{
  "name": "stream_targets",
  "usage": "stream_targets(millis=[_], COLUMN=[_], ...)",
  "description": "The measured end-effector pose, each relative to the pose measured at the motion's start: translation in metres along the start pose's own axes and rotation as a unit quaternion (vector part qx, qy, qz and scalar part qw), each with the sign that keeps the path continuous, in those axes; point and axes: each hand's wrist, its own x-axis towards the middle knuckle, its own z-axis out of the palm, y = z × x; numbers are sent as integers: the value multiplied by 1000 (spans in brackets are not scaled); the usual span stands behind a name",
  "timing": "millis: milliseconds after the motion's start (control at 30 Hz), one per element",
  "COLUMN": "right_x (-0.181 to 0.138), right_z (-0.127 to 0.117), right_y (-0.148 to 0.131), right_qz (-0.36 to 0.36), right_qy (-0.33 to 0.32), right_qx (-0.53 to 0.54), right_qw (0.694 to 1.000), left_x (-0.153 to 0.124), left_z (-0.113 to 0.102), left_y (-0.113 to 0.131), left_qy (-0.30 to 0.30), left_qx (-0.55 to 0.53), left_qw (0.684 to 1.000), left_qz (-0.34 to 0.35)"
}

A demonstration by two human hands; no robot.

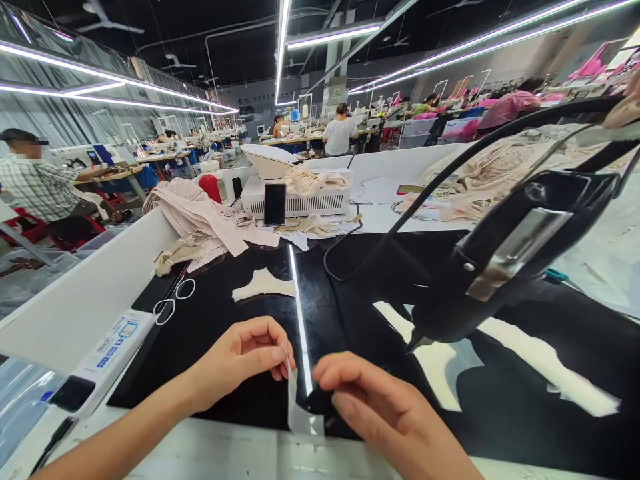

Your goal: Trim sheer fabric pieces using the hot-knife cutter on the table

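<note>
My left hand [240, 360] pinches the top of a thin translucent strip [300, 413] that hangs down over the near edge of a glossy black work surface [240, 313]. My right hand [380, 413] sits just right of it, fingers curled and pressed on a small dark piece [320, 402] at the strip's side. A cut beige fabric piece [264, 285] lies flat on the black surface beyond my hands. A black iron-like tool [510, 260] hangs above the surface to the right on a black cable.
Scissors with white handles [173, 300] lie at the left. A pile of beige fabric [200, 220] and a white machine [295, 190] with a dark phone [275, 203] stand behind. More beige fabric [480, 180] lies far right. People sit at sewing tables in the background.
</note>
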Motion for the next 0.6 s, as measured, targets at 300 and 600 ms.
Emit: stream_targets(millis=[300,600], right_x=[20,29], right_z=[9,2], right_y=[18,39], right_qz=[-26,-185], right_qy=[-55,41], right_qx=[-116,-377], right_qw=[991,907], left_x=[7,9], left_z=[-1,-14], left_y=[-9,-20], left_qy=[-23,46], left_qx=[-19,425], left_qw=[1000,900], left_qz=[-9,87])
